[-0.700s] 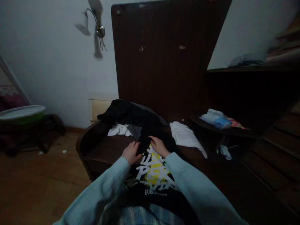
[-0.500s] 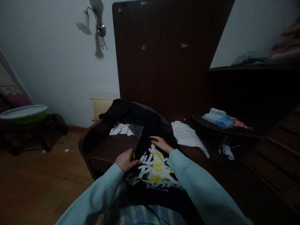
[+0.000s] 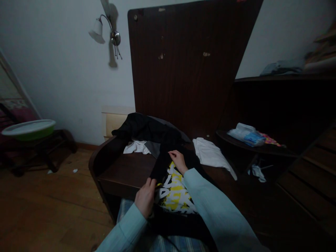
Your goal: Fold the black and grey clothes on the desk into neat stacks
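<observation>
A black T-shirt (image 3: 172, 224) with large white and yellow lettering lies over the dark bench top and hangs toward my lap. My left hand (image 3: 145, 197) is closed on its left edge, fingertips pinching the cloth. Farther up the shirt, my right hand (image 3: 179, 161) has its fingers drawn together in a pinch on the black fabric above the print. The print is bunched and partly covered by my right sleeve. A folded white cloth (image 3: 212, 155) lies to the right of the shirt.
Behind the shirt lie a heap of black clothing (image 3: 147, 127) and a small white cloth (image 3: 137, 147). The bench (image 3: 123, 166) has a raised curved left side. A shelf at right holds a plastic packet (image 3: 246, 134). A green basin (image 3: 30, 130) stands far left.
My left hand has closed on the shirt's left edge and come nearer to me. The right fingers have drawn into a pinch. The print has bunched up and shifted.
</observation>
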{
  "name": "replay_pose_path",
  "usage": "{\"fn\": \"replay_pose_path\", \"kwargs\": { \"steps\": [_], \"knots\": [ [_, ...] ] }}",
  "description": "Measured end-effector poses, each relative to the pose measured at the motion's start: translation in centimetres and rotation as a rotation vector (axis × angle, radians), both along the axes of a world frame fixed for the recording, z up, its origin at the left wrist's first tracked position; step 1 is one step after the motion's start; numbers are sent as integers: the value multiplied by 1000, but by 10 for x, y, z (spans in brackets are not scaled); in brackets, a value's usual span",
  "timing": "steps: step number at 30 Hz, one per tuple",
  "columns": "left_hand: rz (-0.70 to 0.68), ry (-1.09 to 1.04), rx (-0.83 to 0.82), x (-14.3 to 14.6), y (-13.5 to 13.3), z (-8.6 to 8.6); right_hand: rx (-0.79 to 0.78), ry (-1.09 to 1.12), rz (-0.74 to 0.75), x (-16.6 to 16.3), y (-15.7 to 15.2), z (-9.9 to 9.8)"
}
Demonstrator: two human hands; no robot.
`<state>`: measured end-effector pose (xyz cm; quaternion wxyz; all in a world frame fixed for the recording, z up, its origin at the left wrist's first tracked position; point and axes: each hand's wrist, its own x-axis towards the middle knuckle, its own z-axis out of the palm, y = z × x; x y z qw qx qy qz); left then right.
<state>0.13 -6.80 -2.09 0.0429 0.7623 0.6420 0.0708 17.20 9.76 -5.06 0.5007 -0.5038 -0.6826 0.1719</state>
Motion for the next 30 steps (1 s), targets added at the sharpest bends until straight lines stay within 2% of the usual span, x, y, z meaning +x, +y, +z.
{"fn": "replay_pose_path", "kwargs": {
  "steps": [3, 7, 11, 18, 22, 30],
  "knots": [
    [-36, 30, 23, 10, -10, 2, 8, 5, 37, 0, 1, -2],
    [-117, 32, -9, 19, -18, -2, -113, -1, 33, 0, 4, -4],
    [-133, 11, -72, 21, -23, -10, -180, -13, 64, 1, 5, -4],
    [-159, -66, -31, 29, -26, 2, -180, 25, 94, 3, 6, -7],
    [-216, -19, -27, 38, -24, -1, -209, 57, 111, 3, 8, -8],
    [-214, -265, 433, 26, -26, -8, -188, 146, 143, 2, 5, -7]
  ]
}}
